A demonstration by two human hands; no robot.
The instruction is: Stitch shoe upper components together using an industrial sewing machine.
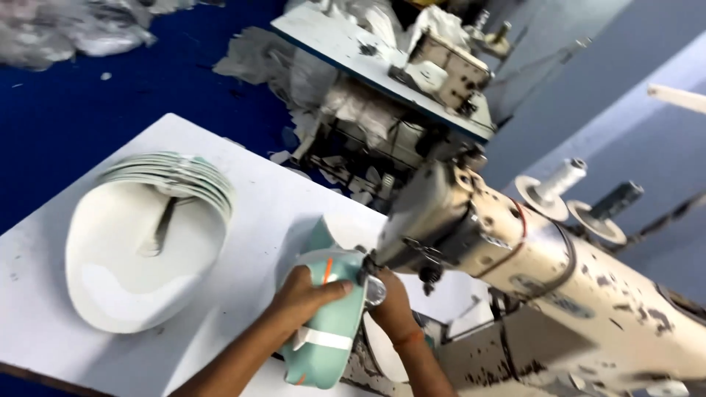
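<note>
A pale green curved fabric piece (329, 334) with a white band and an orange stripe lies under the head of a worn cream sewing machine (515, 265). My left hand (305, 294) grips its upper edge. My right hand (393, 305) holds the piece from the other side, right below the needle area. A stack of similar white and green curved pieces (143, 242) sits on the white table (44, 294) to the left, apart from both hands.
A second sewing machine (445, 66) stands on another table behind, with heaps of white fabric (66, 29) on the blue floor. A white thread spool (559, 180) stands on top of my machine.
</note>
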